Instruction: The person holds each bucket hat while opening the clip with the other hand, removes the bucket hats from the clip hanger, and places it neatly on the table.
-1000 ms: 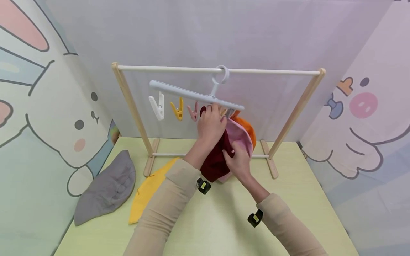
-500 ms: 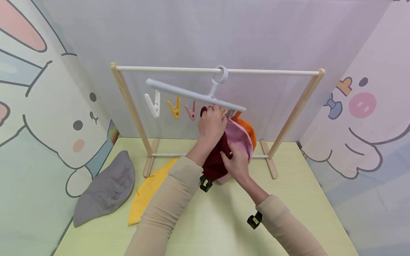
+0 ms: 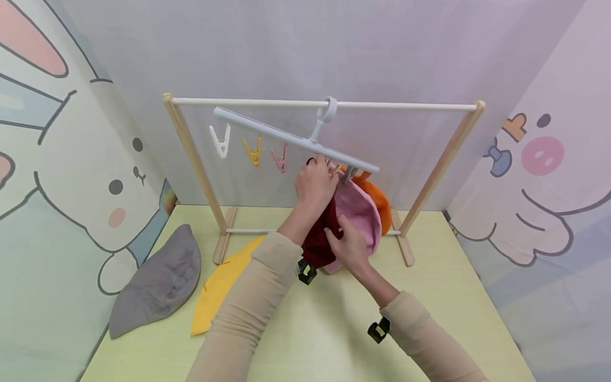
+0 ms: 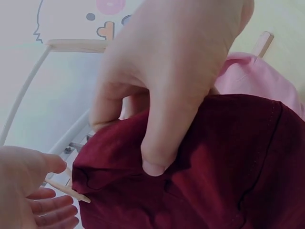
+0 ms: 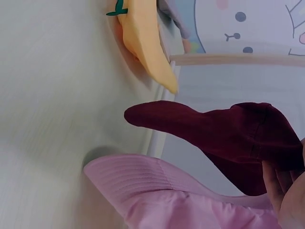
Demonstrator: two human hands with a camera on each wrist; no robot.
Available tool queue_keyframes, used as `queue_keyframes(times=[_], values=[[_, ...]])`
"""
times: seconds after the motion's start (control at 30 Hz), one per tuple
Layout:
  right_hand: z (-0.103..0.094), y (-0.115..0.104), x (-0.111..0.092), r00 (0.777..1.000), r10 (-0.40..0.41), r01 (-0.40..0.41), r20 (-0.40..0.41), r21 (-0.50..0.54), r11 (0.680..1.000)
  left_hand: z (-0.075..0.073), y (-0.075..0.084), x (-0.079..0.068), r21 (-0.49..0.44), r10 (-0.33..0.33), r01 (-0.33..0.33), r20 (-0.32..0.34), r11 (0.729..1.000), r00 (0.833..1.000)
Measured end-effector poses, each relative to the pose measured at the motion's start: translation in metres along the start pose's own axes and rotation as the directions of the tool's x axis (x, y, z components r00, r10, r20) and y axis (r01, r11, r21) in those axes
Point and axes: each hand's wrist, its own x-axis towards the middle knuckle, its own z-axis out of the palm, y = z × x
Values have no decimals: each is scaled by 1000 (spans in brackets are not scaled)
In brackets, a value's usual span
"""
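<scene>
In the head view my left hand [image 3: 315, 185] is up under the pale blue hanger [image 3: 267, 128]. It pinches a wooden clothespin [image 4: 71, 192], which shows in the left wrist view at the edge of a maroon bucket hat [image 4: 228, 157]. Lower down, my right hand [image 3: 352, 245] grips that hat, its thumb [image 4: 159, 138] lying along the cloth. Behind the maroon hat hang a pink hat [image 3: 358, 209] and an orange hat [image 3: 382, 204]. A grey clip [image 3: 350, 174] sits at the top of the pink one.
White [image 3: 221, 142], yellow [image 3: 254, 152] and pink clips [image 3: 280, 159] hang from the hanger's left half. The rack's white rod [image 3: 406, 106] carries the hanger. A grey hat [image 3: 159, 284] and a yellow hat [image 3: 224, 289] lie on the table [image 3: 448, 318] at left.
The hanger has tilted further, its left end rising and its right end dropping. The pink and orange hats have shifted slightly right. Both hands keep nearly the same places.
</scene>
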Motion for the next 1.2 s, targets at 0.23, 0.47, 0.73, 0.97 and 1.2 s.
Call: queue_keyframes(times=[0.23, 0.47, 0.73, 0.97, 1.2], values=[[1, 0, -2, 999, -34, 34, -8, 16, 999, 3, 2, 0, 19, 7, -7, -8, 1000, 1000], [-2, 1, -4, 998, -58, 58, -12, 19, 998, 6, 3, -1, 13, 4, -4, -20, 1000, 1000], [-3, 3, -5, 997, -78, 78, -1, 28, 997, 5, 4, 0, -6, -14, 13, -15, 1000, 1000], [-5, 3, -4, 996, -89, 89, 8, 35, 995, 7, 2, 0, 13, -2, 3, -54, 1000, 999], [-6, 5, -3, 995, -94, 94, 23, 31, 995, 11, 0, 0, 56, 17, -11, -116, 998, 993]])
